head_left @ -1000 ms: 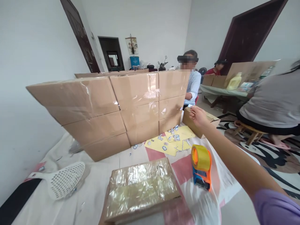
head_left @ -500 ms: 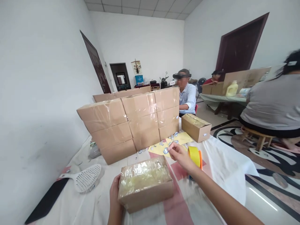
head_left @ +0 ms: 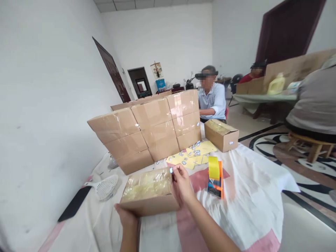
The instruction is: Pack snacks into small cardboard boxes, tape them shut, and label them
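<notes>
A taped cardboard box [head_left: 149, 190] lies on the cloth-covered table in front of me. My left hand [head_left: 126, 216] holds its near left corner. My right hand [head_left: 181, 183] rests against the box's right end and pinches a small white sticker [head_left: 171, 170] between thumb and fingertips. To the right of my right hand stands an orange tape dispenser [head_left: 215, 176] with a yellowish roll. Yellow backing sheets [head_left: 193, 155] with several small stickers lie beyond the box.
A wall of stacked sealed cartons [head_left: 149, 131] stands at the back of the table, with a single carton [head_left: 222, 134] to its right. A white slotted scoop [head_left: 103, 187] lies at the left. Other people sit behind the cartons and at the right.
My right hand came back from the far carton to the box's right end, now pinching a sticker. My left hand came into view on the box. The view pulled back.
</notes>
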A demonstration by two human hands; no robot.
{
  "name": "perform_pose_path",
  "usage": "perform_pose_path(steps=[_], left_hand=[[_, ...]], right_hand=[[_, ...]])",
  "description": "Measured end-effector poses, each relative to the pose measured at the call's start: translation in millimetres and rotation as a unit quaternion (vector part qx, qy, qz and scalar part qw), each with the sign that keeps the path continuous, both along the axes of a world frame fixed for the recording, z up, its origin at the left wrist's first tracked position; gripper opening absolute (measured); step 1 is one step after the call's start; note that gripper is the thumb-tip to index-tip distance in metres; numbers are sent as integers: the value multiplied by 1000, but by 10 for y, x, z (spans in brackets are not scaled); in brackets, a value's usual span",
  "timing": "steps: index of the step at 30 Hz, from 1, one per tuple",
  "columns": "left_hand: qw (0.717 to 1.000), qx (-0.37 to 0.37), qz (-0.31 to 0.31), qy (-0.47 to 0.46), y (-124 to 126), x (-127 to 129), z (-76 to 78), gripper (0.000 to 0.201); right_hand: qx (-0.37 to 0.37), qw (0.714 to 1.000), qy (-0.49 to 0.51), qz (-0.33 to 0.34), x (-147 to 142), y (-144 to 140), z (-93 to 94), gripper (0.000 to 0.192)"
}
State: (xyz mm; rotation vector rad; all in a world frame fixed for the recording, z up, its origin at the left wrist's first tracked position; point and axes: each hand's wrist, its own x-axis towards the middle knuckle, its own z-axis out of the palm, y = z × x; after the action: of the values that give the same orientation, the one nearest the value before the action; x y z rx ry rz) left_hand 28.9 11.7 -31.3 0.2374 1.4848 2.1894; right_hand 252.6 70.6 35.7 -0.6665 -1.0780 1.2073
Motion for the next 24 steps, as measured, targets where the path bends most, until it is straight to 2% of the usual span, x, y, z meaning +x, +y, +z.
perform_pose_path(steps=[2, 4, 8, 10, 15, 19, 21, 24], left_hand=[[999, -19, 32, 24, -30, 15, 16, 71], [998, -29, 39, 47, -37, 35, 40, 74], [996, -32, 22, 77, -8, 85, 101, 83], [996, -20, 13, 87, -3, 107, 132, 82], [992, 35, -14, 117, -31, 130, 181, 83], [992, 30, -26, 120, -40, 124, 194, 83], [992, 31, -35, 119, -34, 115, 194, 84], [989, 49, -52, 132, -15, 88, 178, 86]], right_hand=[[-1, 998, 6, 70, 115, 83, -40, 36], [-13, 995, -5, 95, 257, 176, -109, 36], [-31, 990, -134, 35, 514, 268, -226, 24], [-32, 976, -211, 40, 613, 244, -225, 17], [-13, 938, -284, 200, 778, 118, -106, 12], [33, 908, -320, 267, 823, 90, -35, 19], [60, 903, -331, 266, 812, 91, -26, 20], [83, 911, -343, 214, 773, 84, -33, 20]])
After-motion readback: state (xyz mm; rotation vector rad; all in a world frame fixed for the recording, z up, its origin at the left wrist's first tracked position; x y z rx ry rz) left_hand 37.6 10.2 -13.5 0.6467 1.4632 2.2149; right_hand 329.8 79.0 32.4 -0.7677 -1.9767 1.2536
